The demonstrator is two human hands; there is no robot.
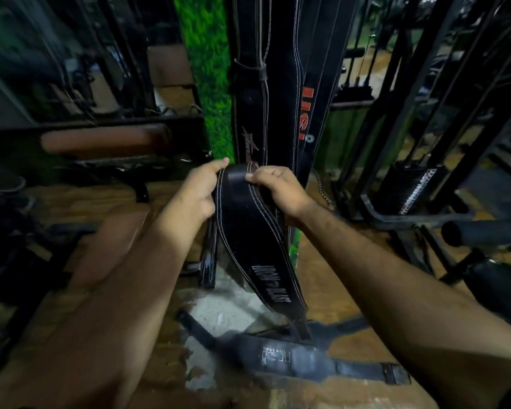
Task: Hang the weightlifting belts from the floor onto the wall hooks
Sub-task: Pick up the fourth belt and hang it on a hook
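Hanging belts point(281, 84) are filling the wall straight ahead, a padded bench point(106, 140) is crowding the left, a black machine frame point(396, 160) is closing in on the right, and another belt point(292, 357) is sprawling across the floor point(337, 278) below.

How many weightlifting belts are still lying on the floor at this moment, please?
1: a black belt lies flat on the floor below the hands. Another belt is held up by the left hand and right hand; others may be hidden outside the view.
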